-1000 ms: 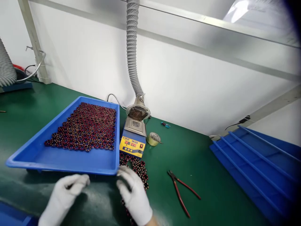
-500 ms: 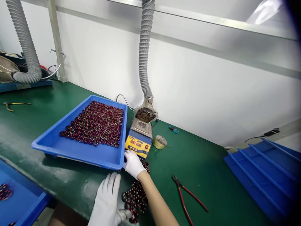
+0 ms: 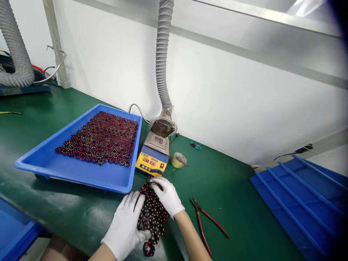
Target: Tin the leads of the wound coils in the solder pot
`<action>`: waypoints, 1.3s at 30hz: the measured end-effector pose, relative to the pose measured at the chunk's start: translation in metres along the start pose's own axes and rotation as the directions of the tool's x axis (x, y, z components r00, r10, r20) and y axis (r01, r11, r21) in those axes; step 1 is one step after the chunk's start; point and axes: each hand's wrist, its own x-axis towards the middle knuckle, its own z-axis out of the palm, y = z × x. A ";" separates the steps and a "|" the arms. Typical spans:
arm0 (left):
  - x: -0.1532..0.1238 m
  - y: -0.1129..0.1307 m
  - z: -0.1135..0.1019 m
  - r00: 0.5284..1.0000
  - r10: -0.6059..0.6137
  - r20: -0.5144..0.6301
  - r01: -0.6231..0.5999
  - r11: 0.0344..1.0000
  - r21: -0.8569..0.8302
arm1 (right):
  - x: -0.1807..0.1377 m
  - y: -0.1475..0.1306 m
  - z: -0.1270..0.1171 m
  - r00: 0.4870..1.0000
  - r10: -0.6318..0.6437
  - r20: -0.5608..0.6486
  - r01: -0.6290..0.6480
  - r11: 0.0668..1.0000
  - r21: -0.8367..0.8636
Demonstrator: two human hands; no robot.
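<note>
A heap of small dark red wound coils [image 3: 152, 215] lies on the green bench mat between my two white-gloved hands. My left hand [image 3: 125, 226] lies flat with fingers stretched along the heap's left side, its thumb under the near coils. My right hand [image 3: 167, 195] rests on the heap's far right part, fingers bent down onto the coils. A blue tray [image 3: 81, 174] with several rows of the same coils [image 3: 102, 137] stands just to the left. A yellow and blue solder pot [image 3: 153, 156] sits right behind the heap.
Red-handled cutters [image 3: 203, 223] lie right of my right arm. A solder roll [image 3: 178, 160] sits by the pot under a grey fume hose [image 3: 162, 61]. Stacked blue trays [image 3: 301, 195] fill the right side. Another blue tray [image 3: 13, 228] is at the near left.
My right hand has drawn back from the tray corner onto the heap. My left hand has closed in on the heap's left side. The coils now lie gathered tighter between both hands.
</note>
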 end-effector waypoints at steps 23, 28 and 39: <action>0.009 0.011 -0.023 0.984 0.084 0.159 -0.078 0.996 -0.046 | -0.017 0.058 0.008 0.934 0.356 -0.001 -0.217 0.572 0.791; 0.009 0.010 -0.021 0.987 0.116 0.109 -0.112 0.993 -0.046 | -0.015 0.039 0.013 0.949 0.312 0.051 -0.187 0.421 0.888; -0.023 0.015 -0.033 0.978 0.206 -0.014 -0.206 0.972 -0.113 | -0.004 0.018 -0.058 0.819 0.539 -0.198 0.199 0.057 0.978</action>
